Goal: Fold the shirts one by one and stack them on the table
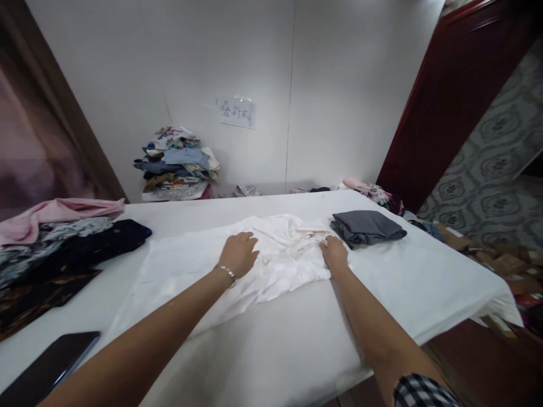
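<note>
The white shirt (237, 265) blends into the table (297, 350), its edges hard to trace. Left hand (240, 252) and right hand (334, 252) press flat on it, open, gripping nothing.

A folded grey garment (365, 227) lies on the white worktop (424, 282). Dark and pink clothes (55, 237) are heaped at its left edge, with a black phone (51, 362) near the front corner. A mixed clothes pile (178, 164) stands against the wall below a paper sign (237, 112).

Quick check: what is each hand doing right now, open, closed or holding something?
Left hand: open, palm down, pressing on the white garment.
Right hand: resting on the garment's right edge; whether it grips the cloth cannot be told.
</note>
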A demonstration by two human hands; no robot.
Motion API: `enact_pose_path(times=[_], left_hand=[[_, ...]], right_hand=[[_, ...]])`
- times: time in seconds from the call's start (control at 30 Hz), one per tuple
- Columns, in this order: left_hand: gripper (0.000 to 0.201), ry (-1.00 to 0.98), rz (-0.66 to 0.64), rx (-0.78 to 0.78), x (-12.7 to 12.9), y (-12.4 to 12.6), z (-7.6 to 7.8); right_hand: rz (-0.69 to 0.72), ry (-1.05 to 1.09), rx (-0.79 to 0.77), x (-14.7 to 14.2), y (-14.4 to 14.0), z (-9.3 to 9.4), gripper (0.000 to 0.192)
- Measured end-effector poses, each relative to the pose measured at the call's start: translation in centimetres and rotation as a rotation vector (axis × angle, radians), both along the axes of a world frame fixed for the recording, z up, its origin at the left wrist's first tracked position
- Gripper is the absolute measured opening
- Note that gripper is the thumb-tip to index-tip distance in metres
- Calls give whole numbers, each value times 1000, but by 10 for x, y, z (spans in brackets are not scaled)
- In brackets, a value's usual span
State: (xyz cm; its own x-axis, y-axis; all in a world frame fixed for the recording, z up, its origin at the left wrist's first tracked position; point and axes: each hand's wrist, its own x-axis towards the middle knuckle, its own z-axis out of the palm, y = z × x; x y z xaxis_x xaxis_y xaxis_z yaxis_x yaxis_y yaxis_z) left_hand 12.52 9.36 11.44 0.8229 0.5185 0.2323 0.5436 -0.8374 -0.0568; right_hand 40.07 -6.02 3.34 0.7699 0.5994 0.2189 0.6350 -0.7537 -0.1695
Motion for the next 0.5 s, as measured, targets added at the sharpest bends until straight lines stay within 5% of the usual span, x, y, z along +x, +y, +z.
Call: enact_pose_path(times=[0.27, 0.5], left_hand=[[34, 52, -172, -85, 170, -14, -6], [28, 87, -129, -98, 242, -9, -21]], right_hand=[[-44, 133, 68, 11, 1, -2, 28], [-15, 131, 83, 15, 2, -6, 23]])
